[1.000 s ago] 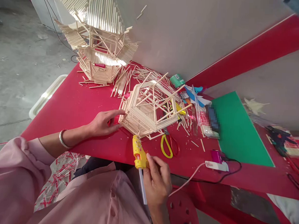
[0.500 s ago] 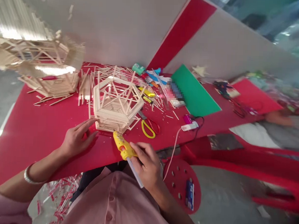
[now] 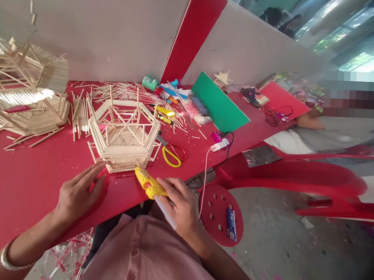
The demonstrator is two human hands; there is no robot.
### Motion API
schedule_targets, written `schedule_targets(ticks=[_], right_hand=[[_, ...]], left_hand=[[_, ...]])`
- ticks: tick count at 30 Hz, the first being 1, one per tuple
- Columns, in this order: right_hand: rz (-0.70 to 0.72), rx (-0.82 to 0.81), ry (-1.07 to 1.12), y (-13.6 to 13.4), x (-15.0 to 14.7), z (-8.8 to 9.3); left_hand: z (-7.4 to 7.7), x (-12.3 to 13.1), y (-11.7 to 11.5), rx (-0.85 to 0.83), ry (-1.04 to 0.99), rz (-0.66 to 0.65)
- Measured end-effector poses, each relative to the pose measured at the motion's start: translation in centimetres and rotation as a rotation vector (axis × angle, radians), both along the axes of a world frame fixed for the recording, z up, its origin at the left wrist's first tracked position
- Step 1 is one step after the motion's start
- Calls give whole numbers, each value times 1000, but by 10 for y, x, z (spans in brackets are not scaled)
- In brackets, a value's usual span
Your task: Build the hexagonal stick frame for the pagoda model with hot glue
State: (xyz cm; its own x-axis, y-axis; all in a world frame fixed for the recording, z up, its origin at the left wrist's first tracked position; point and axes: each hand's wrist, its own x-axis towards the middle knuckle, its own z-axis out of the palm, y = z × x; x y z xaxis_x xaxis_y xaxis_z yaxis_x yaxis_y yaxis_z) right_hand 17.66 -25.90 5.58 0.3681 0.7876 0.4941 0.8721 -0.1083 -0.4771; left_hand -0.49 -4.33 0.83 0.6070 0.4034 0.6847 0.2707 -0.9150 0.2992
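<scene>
A yellow hot glue gun [image 3: 148,185] with a clear glue stick out of its back is gripped by my right hand [image 3: 181,203]. Its nozzle points at the lower front edge of an eight-sided stick frame [image 3: 124,149]; whether it touches is hard to tell. My left hand [image 3: 81,189] rests at the frame's front left corner, fingers stretched out, with the fingertips at its base. Scissors [image 3: 170,153] with one yellow and one red handle lie right of the frame. Behind it are a yellow cutter [image 3: 165,111] and loose wooden sticks [image 3: 114,91].
A larger stick model [image 3: 28,92] stands on the left of the red table [image 3: 24,182]. A green board [image 3: 221,104] leans at the back. A power strip [image 3: 220,144] with cords sits at the table edge. To the right are a red stool [image 3: 221,213] and a seated person [image 3: 345,130].
The view has turned a little to the right, so things appear shifted left. My right hand still holds the glue gun by the frame's front, and my left hand stays beside the frame.
</scene>
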Motion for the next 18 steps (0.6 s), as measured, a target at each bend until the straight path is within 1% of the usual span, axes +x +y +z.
schedule_targets(ticks=[2,5,7,9,11,13,16,18], right_hand=[[34,24,22,4,-4,-2],[82,63,4,13,-8,-5],[71,79,-41,19,-9,-6],[38,61,-57,21,-9,-7],[28,12,-3,23,-10,-8],[63,-27,91,24,-13,-10],[134,-2,184,27,-18,-13],[142,28,203,29,-19,-14]], left_hand=[[2,0,3,25,-58,-7],[4,-1,7,-27,-133,-12],[5,-2,10,-96,-161,44],[6,-3,12,-192,-148,121],[7,-3,14,-304,-112,169],[7,-3,16,-403,-81,182],[6,-2,18,-472,-80,189],[6,-2,19,-488,-73,195]])
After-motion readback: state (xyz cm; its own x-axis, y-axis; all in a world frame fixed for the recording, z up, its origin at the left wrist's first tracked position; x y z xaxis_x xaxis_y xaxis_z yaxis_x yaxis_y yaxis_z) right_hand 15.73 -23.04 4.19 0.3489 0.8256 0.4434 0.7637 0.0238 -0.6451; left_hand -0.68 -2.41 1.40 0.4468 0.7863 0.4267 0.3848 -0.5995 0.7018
